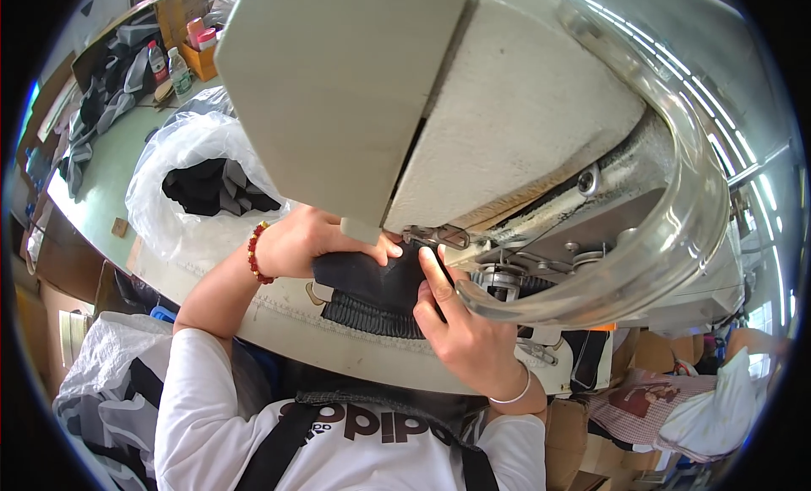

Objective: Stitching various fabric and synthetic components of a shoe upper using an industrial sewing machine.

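Observation:
A black cloth piece (372, 280) with a gathered, ribbed strip (372, 318) along its near side lies on the pale sewing machine table. Its far edge reaches the metal presser foot (439, 235) of the sewing machine (338, 94). My left hand (325, 238), with a red bead bracelet at the wrist, grips the cloth's far left part close to the foot. On the right edge of the cloth is my right hand (460, 326), index finger stretched toward the foot and the other fingers curled against the fabric. The machine head hides the needle.
A clear curved guard (676, 263) arches at the right of the machine. Back left, a white plastic bag (144, 195) holds dark cloth pieces. Bottles (179, 73) and an orange box (200, 60) stand farther back. Another person (667, 406) is at the right.

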{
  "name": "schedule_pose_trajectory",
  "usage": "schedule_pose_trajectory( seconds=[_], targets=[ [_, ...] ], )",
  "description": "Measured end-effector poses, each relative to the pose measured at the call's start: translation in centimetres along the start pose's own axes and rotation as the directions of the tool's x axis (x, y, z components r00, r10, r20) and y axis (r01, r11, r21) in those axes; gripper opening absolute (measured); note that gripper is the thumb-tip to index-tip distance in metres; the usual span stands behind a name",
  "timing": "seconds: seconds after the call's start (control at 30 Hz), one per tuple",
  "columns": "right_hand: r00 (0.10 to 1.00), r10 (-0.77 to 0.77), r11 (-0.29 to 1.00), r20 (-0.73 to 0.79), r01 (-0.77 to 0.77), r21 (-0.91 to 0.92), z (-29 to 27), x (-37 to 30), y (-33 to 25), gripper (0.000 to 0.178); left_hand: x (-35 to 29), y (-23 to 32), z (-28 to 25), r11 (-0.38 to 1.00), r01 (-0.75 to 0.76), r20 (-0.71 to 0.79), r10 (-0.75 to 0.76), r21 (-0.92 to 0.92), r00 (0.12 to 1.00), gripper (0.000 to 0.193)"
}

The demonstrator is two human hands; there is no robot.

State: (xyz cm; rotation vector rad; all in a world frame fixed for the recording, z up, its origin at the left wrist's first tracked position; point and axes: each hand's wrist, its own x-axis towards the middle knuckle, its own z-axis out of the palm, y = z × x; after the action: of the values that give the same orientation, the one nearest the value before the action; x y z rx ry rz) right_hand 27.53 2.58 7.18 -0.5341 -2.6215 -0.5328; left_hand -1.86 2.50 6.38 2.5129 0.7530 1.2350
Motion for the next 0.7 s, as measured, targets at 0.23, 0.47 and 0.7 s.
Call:
schedule_pose_trajectory(
  seconds=[0.23,0.47,0.7],
  targets=[
    [0.987,-0.023,0.995,-0.158,0.008,-0.095,0.1,1.0,-0.9,0.013,-0.4,-1.1,0.0,0.953,0.116,0.024,-0.114,-0.279,0.993,0.032],
    [0.99,-0.036,0.997,-0.136,0.045,0.06,-0.7,1.8,1.1,0.007,-0.3,-1.0,-0.1,0.995,0.054,0.019,-0.053,-0.082,0.998,0.033],
    [0.973,0.183,0.808,0.143,-0.232,0.541,2.7,-3.0,3.6,0.047,-0.1,-0.2,0.4,0.999,0.008,-0.049,-0.006,0.044,0.999,0.029]
  ],
)
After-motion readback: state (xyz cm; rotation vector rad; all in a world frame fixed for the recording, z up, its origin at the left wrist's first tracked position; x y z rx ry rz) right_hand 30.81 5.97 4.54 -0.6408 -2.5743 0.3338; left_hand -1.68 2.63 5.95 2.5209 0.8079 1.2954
